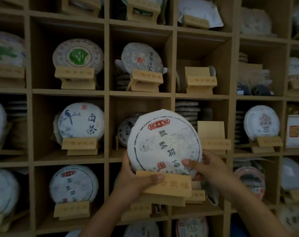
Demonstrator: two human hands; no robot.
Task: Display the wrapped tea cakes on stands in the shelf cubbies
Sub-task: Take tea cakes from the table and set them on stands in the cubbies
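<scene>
A round white-wrapped tea cake (165, 142) with a red label and dark characters sits on a wooden stand (169, 187), held in front of the shelf. My left hand (136, 178) grips the stand's left side, thumb over its front bar. My right hand (208, 168) pinches the cake's lower right edge, thumb on its face. Behind them, a cubby holds a tilted wrapped cake (125, 132). To the right stands an empty stand (213, 137) in its cubby, and another empty stand (200, 79) is one row up.
The wooden shelf (106, 93) is a grid of cubbies. Many hold wrapped cakes on stands, such as a bird-print cake (80, 120) and a green-logo cake (77, 55). Stacks of bare cakes (187, 110) lie behind some stands. A white box (295, 130) sits far right.
</scene>
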